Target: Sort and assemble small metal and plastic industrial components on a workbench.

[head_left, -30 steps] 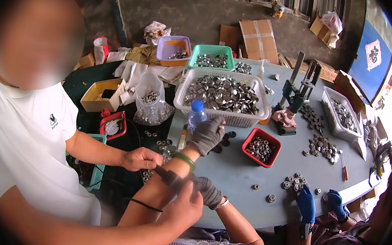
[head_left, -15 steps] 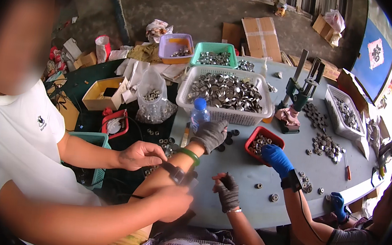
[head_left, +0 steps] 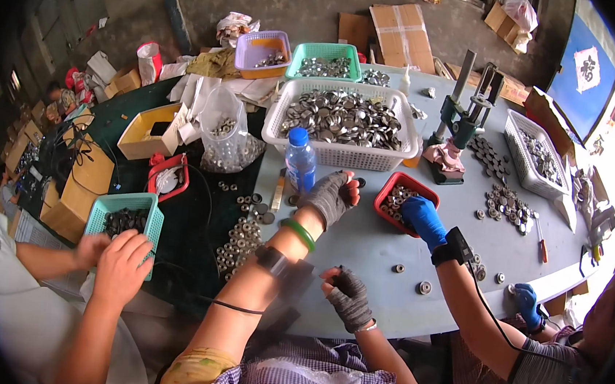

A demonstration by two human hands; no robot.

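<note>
My left hand [head_left: 329, 197], in a grey fingerless glove, reaches over the table with its fingers curled in. Nothing shows in it. A green bangle [head_left: 298, 233] and a dark strap [head_left: 272, 260] are on that arm. Beside this hand stands a bottle with a blue cap [head_left: 300, 162]. My right hand [head_left: 349, 298], gloved alike, hovers at the near side of the table, fingers loosely bent, thumb and index apart, holding nothing visible. A co-worker's blue-gloved hand [head_left: 424, 220] dips into a red basket [head_left: 409, 180] of small metal rings.
A white basket [head_left: 273, 122] of metal discs stands behind the bottle. A green hand press [head_left: 462, 125] is at the back right. Loose rings [head_left: 237, 248] lie left of my arm. Another person's hands [head_left: 122, 263] are at a teal basket [head_left: 152, 226].
The person on the left has let go of my left forearm strap and drawn back to the teal basket. The view has shifted somewhat; my hands keep nearly the same pose.
</note>
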